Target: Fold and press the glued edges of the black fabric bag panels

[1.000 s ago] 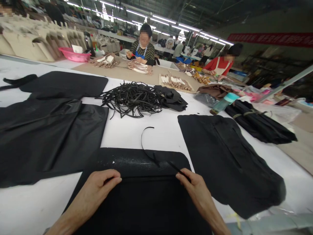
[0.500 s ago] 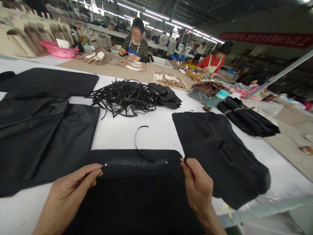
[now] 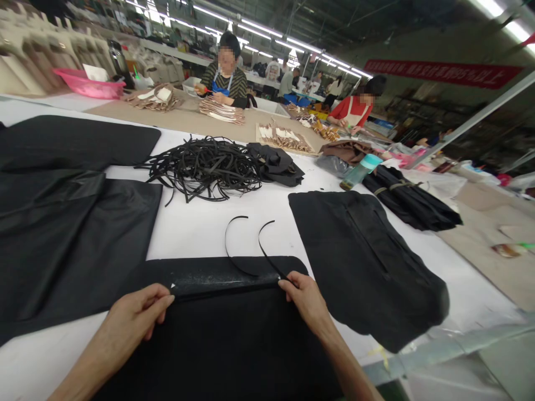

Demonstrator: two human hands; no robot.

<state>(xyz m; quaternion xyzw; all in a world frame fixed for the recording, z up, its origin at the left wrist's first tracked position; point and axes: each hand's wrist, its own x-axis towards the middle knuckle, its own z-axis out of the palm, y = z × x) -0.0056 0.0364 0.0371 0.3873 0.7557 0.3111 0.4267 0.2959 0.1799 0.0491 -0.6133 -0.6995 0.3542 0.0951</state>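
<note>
A thin black strip (image 3: 264,249) is pinched in my right hand (image 3: 307,303), and its free end curls up past the fingertips. My left hand (image 3: 140,314) is closed, thumb against fingers, at the other end of the dark line running between both hands; the strip seems to lie along it. Under my hands is a large black panel (image 3: 234,345) with a dusty-looking band near its far edge and small white marks beside each hand. A second curved black strip (image 3: 227,245) rests across that far edge, between my hands.
Beyond the panel lies a tangled heap of black strips (image 3: 204,167). Black pieces (image 3: 79,234) cover the left side; another black panel (image 3: 363,256) lies right. A teal-lidded bottle (image 3: 361,171) and a tied black bundle (image 3: 412,197) sit farther back. Two people work across the table.
My right hand has moved left and inward along the panel, and a strip's curled end now shows above it. My left hand has shifted slightly down. The whole view has moved a little.
</note>
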